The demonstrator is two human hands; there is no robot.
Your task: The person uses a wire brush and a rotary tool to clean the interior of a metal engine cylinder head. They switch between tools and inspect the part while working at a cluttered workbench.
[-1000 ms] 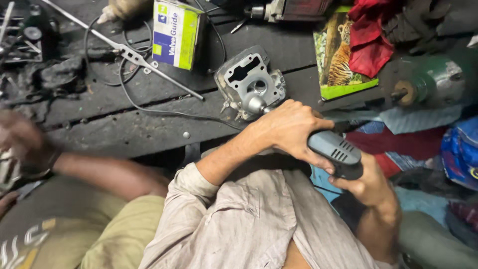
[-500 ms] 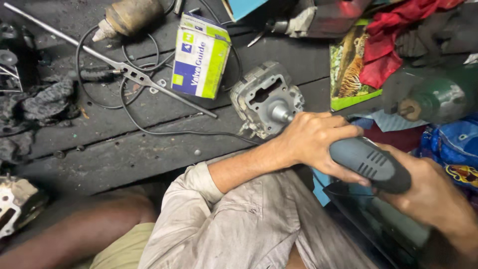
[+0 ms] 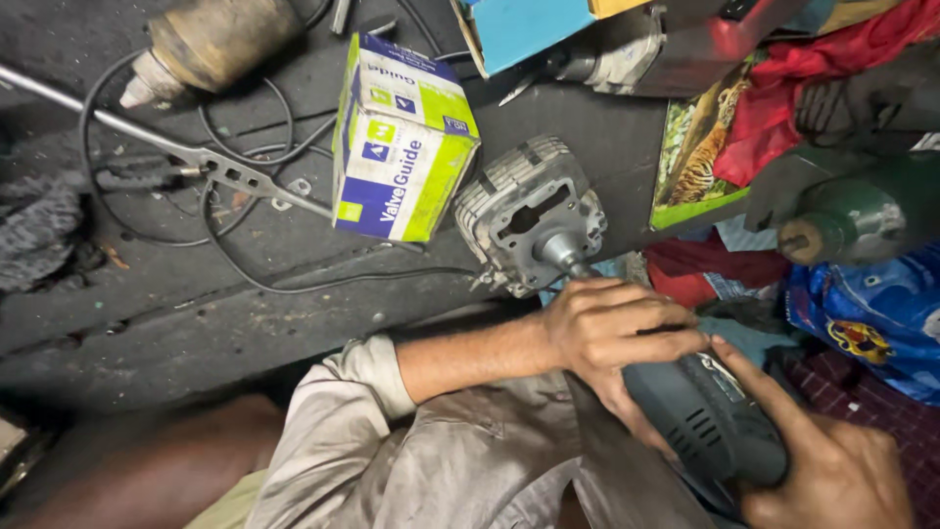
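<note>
A repair workshop: grimy black bench (image 3: 147, 333) strewn with a finned engine cylinder (image 3: 529, 216), cables (image 3: 245, 264) and greasy rags (image 3: 44, 230).

Dim overall, lit from above and slightly right. Bright glare on the white-and-green cardboard box (image 3: 401, 137); soft sheen on the finned metal engine part (image 3: 529, 216). Deep shadow pooling lower left. Slight motion blur on the right hand (image 3: 832, 460). Wide-angle stretch at the edges.
</note>
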